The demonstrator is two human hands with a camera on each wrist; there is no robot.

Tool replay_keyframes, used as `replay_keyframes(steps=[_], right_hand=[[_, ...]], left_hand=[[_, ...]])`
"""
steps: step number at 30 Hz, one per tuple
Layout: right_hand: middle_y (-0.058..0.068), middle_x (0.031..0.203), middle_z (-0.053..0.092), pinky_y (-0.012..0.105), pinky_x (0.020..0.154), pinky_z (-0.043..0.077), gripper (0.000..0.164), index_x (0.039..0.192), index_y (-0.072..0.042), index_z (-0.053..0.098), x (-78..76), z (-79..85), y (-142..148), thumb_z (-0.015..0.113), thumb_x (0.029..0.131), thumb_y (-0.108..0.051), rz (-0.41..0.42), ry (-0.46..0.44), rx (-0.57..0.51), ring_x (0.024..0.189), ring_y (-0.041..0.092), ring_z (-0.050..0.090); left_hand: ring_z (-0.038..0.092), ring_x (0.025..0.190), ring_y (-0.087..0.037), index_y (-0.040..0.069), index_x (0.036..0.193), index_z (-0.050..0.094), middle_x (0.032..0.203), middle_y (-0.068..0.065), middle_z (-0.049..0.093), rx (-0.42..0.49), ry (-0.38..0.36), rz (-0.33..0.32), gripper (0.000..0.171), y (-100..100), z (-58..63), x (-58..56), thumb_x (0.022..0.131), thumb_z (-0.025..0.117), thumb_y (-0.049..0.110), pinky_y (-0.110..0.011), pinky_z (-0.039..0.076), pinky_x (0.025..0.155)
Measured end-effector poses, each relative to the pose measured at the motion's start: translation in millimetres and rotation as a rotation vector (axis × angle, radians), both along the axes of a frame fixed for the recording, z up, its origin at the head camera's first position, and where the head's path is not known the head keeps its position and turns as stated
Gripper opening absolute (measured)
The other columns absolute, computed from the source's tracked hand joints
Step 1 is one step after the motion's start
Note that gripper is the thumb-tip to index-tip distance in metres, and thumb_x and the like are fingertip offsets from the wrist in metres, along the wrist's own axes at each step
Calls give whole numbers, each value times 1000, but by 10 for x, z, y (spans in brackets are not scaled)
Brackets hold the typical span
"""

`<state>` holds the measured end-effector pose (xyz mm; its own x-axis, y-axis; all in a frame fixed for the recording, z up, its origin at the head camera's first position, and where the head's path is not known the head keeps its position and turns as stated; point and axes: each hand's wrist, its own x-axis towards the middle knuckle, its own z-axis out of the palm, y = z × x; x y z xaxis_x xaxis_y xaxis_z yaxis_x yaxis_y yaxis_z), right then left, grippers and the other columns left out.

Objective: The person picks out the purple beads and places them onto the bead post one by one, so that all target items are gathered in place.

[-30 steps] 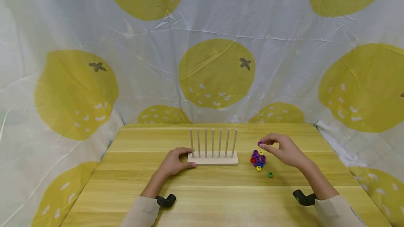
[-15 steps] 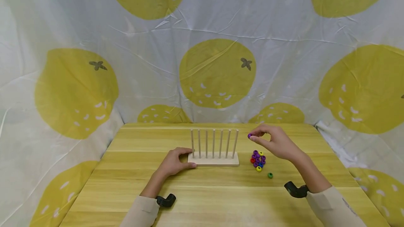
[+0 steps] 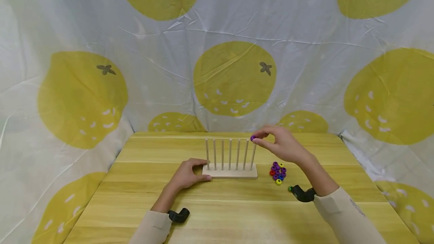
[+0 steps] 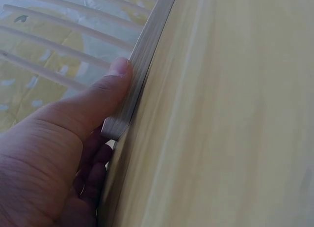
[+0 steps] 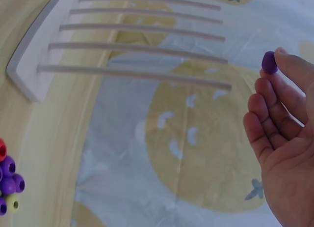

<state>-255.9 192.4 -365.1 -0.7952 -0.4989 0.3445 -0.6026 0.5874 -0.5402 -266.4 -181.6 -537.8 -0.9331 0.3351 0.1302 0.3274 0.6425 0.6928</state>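
Note:
My right hand (image 3: 283, 144) pinches a purple bead (image 5: 269, 63) between thumb and forefinger, level with the top of the rightmost peg (image 3: 253, 157). In the right wrist view the bead is apart from the peg tips. Below stands a pale wooden rack (image 3: 230, 173) with a row of several bare upright pegs. My left hand (image 3: 187, 175) grips the left end of its base, and in the left wrist view its thumb (image 4: 115, 77) lies along the front edge with the fingers behind.
A cluster of purple, yellow, red and blue beads (image 3: 278, 172) lies on the wooden table (image 3: 237, 214), right of the rack. A green bead (image 3: 290, 189) sits apart, partly behind the right wrist camera (image 3: 303, 194). A lemon-print cloth (image 3: 234, 78) hangs behind.
My right hand has carried the purple bead up and left, from above the bead cluster to the rightmost peg's top. The left hand has stayed on the rack.

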Motion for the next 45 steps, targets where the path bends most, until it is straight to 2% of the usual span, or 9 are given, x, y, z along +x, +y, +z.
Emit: replay_keyframes(steps=[7, 14, 18, 22, 31, 45], right_hand=[[-13, 108, 69, 40, 89, 58, 15, 112, -30, 74, -51, 19, -244, 67, 101, -36, 39, -16, -44, 102, 8, 65], [-9, 108, 70, 46, 89, 57, 17, 113, -25, 76, -85, 45, -543, 68, 101, -34, 80, -34, -84, 101, 11, 65], [-9, 107, 70, 42, 89, 57, 17, 112, -24, 76, -100, 18, -651, 68, 101, -34, 78, -37, -86, 100, 10, 65], [-11, 106, 70, 38, 88, 56, 17, 112, -25, 76, -130, -21, -741, 68, 101, -35, 81, -35, -77, 99, 8, 64], [-10, 106, 70, 37, 94, 55, 18, 112, -23, 76, -188, -14, -976, 67, 102, -34, 124, -75, -63, 100, 9, 64], [-6, 108, 71, 46, 99, 56, 20, 114, -19, 76, -272, -4, -1129, 66, 103, -31, 124, -85, -25, 103, 12, 65]], left_hand=[[60, 132, -28, 23, 128, 74, 132, 0, 71, 12, 7, 7, 65, -2, -2, 15, 74, 89, 54, -50, 47, 113], [61, 130, -28, 22, 125, 75, 130, 0, 72, 29, 18, 11, 61, -29, -1, 24, 74, 90, 51, -50, 47, 113], [61, 130, -28, 21, 125, 75, 130, 0, 72, 32, 26, -1, 60, -16, -6, 22, 76, 89, 51, -50, 48, 112], [61, 131, -27, 23, 125, 75, 131, 0, 71, 35, 3, 1, 60, -13, -19, 36, 75, 89, 51, -50, 46, 114], [60, 132, -28, 22, 125, 75, 131, 0, 71, 42, -19, 13, 59, -40, -27, 76, 75, 90, 50, -52, 44, 116], [59, 133, -25, 28, 127, 74, 132, 5, 70, 42, -17, 5, 60, 23, -2, -14, 75, 88, 54, -51, 45, 116]])
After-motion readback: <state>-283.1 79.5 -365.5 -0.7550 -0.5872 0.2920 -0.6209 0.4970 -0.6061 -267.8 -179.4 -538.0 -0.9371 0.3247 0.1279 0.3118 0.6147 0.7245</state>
